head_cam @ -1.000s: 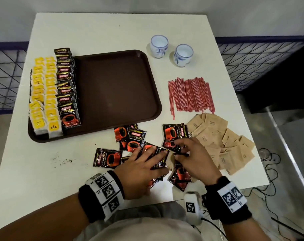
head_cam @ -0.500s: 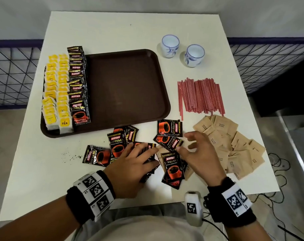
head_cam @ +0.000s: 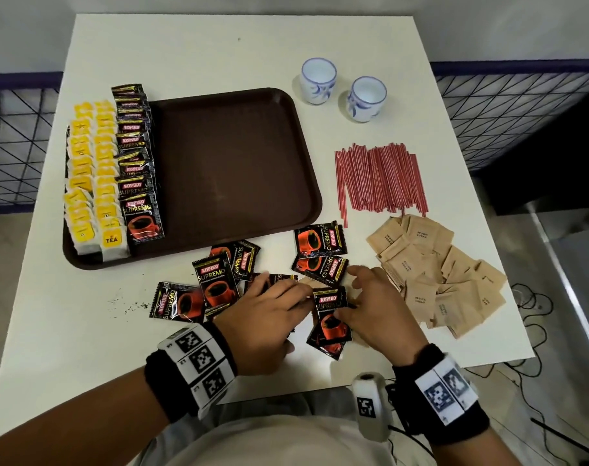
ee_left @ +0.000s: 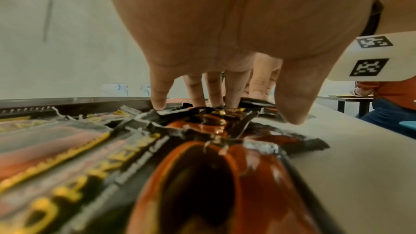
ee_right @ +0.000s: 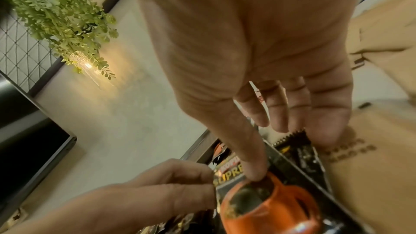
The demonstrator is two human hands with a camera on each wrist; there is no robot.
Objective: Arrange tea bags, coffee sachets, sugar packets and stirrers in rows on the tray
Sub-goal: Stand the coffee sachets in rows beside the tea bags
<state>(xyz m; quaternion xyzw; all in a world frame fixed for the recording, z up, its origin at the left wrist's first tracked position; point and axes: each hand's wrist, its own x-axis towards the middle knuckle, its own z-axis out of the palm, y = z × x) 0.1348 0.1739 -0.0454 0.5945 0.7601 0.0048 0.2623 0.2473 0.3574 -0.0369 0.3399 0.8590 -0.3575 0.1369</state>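
Black foil with an orange cup printed on it: this is the coffee sachet (head_cam: 330, 309) that we work on now, lying on the white table (head_cam: 199, 55) at 6 o'clock from the brown tray (head_cam: 239, 163). Its long axis runs from 12 to 6 o'clock, and the KOPIKO end points to 12. Our right hand (head_cam: 380, 311) is the nearer one; the thumb (ee_right: 254, 165) presses flat on the print, the other fingers are straight and apart, so nothing is pinched yet. Our left hand (head_cam: 263, 317) rests with straight fingers (ee_left: 236, 92) on the loose sachets (head_cam: 215, 284) at 9 o'clock from it.

On the tray, 2 rows of tea bags (head_cam: 91, 169) and 1 row of sachets (head_cam: 136, 163) fill the 9 o'clock side. We judge that the next move is to gather this sachet and carry it toward 11 o'clock. The sugar packets (head_cam: 434, 270) and stirrers (head_cam: 380, 176) wait on the table at 3 o'clock.
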